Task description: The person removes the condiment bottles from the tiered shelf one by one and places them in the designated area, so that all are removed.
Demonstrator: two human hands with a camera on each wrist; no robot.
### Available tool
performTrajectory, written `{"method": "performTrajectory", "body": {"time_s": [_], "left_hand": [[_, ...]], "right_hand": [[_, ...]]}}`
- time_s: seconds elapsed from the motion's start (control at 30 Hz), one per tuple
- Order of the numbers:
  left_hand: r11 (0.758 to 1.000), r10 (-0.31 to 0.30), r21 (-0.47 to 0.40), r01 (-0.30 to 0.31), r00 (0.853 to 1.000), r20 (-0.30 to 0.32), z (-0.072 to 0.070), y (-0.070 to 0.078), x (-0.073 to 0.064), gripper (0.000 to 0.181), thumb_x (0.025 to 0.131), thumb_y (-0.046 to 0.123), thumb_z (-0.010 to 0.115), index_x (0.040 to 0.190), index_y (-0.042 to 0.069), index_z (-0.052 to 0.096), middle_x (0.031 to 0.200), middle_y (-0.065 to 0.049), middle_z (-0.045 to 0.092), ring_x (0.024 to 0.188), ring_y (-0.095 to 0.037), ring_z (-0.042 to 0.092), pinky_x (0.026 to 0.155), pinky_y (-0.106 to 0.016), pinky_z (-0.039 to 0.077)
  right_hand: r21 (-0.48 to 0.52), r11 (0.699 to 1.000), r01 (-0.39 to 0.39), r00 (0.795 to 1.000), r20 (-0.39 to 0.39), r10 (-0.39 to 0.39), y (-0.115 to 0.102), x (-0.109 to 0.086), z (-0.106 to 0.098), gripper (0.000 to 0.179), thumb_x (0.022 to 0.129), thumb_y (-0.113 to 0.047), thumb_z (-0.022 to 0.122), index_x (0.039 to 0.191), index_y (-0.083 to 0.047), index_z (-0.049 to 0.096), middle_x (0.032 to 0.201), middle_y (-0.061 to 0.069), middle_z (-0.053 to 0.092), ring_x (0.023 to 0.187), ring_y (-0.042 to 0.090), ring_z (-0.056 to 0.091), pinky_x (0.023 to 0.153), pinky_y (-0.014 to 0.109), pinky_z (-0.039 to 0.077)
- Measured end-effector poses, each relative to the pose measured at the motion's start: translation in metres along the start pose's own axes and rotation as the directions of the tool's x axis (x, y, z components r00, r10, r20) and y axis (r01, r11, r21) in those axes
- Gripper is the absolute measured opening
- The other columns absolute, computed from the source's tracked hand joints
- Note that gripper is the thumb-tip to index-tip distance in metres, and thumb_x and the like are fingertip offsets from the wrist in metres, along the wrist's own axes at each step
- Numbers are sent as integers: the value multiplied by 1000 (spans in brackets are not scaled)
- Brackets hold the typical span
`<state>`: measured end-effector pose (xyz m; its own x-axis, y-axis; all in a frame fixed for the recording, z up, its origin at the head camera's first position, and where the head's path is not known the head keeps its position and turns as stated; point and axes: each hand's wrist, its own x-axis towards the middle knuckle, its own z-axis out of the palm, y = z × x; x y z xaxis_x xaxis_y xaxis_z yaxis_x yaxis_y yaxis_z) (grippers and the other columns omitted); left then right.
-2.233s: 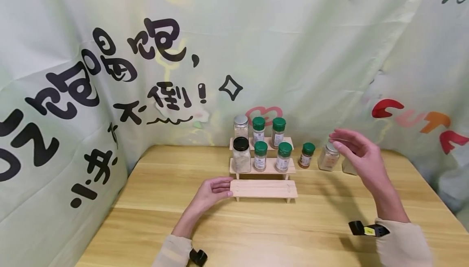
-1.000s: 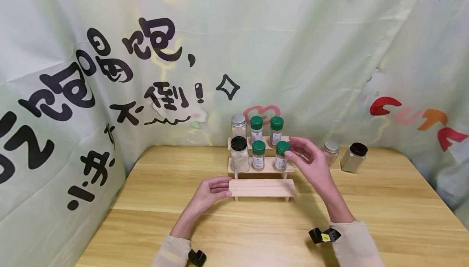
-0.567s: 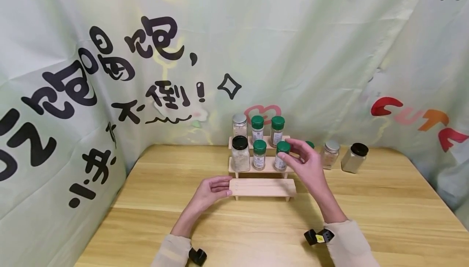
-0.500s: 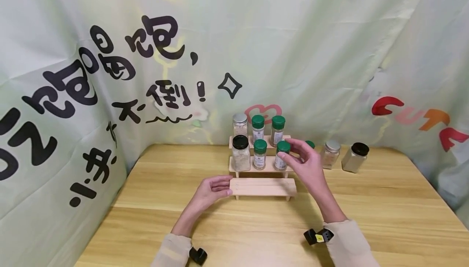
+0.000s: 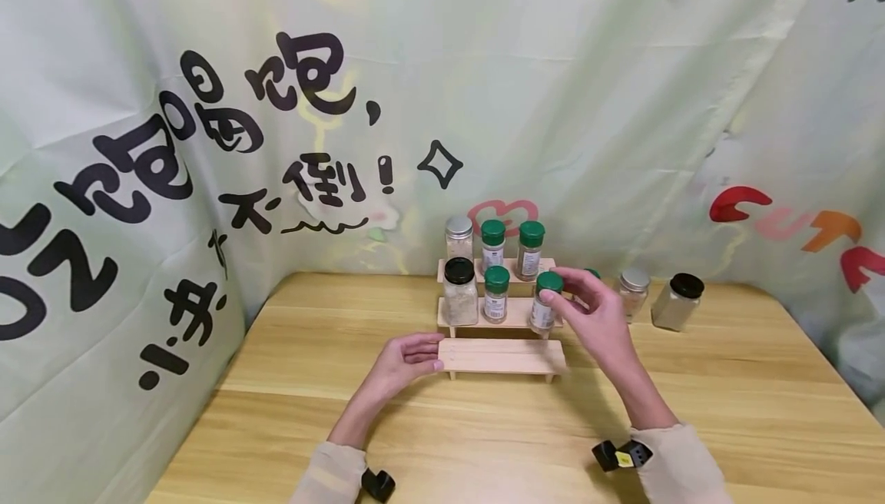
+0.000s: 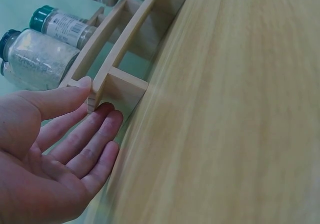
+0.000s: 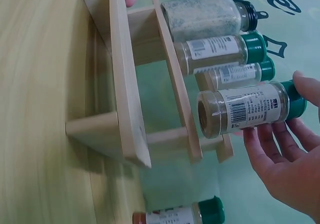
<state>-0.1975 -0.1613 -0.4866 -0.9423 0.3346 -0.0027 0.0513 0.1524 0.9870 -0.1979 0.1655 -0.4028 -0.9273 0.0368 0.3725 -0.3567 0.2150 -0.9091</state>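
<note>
Printed cloth hangs behind the wooden table (image 5: pixel 691 404). Since half a second ago, the right hand (image 5: pixel 594 319) has lifted the green-capped spice jar (image 5: pixel 545 303) off the middle tier of the stepped wooden rack (image 5: pixel 501 354), pinching its cap, base now clear of the shelf. The left hand (image 5: pixel 401 362) still rests, fingers straight, against the rack's lowest step.

Our left hand (image 5: pixel 399 362) against the left end of the rack's (image 5: pixel 501 356) front step, our right hand (image 5: pixel 598 319) at its right end, pinching a jar (image 5: pixel 545 303) above the middle step, two jars left of it, three behind, three more jars on the table (image 5: pixel 726 404) beyond our right hand
</note>
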Motion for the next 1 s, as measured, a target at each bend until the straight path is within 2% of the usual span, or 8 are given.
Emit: {"method": "performTrajectory", "body": {"time_s": [0.2, 0.47, 0.7, 1.0], "left_hand": [[1000, -2, -2, 2, 1000, -3, -3, -1, -1, 48, 89, 1, 77, 134, -7, 61, 123, -25, 67, 112, -37, 67, 92, -30, 59], [1000, -4, 7, 4, 1000, -8, -2, -3, -2, 49, 89, 2, 78, 135, -6, 61, 125, -25, 67, 113, -37, 67, 94, -30, 59], [1000, 9, 10, -9, 1000, -2, -1, -3, 1, 48, 89, 3, 78, 134, -5, 62, 124, -24, 68, 113, -37, 67, 93, -29, 58], [1000, 17, 13, -17, 1000, -4, -1, -3, 1, 47, 89, 1, 77, 133, -7, 63, 123, -25, 68, 112, -37, 67, 92, -28, 59]], "right_hand": [[-22, 1000, 12, 1000, 0, -12, 2, -3, -11, 38, 95, -15, 77, 128, 0, 65, 116, 7, 67, 106, 10, 65, 92, 16, 55], [-94, 995, 42, 999, 21, -40, 2, -11, -25, 36, 96, -14, 75, 128, -2, 66, 118, 7, 64, 106, 7, 64, 88, 14, 55], [-105, 992, 75, 997, 7, -75, 2, -17, -39, 36, 94, -6, 75, 129, -1, 66, 119, 3, 64, 106, 6, 65, 87, 14, 56], [-137, 989, 59, 998, -11, -61, 13, -22, -51, 37, 94, -5, 75, 129, 0, 65, 119, -2, 64, 105, 3, 64, 87, 12, 54]]}}
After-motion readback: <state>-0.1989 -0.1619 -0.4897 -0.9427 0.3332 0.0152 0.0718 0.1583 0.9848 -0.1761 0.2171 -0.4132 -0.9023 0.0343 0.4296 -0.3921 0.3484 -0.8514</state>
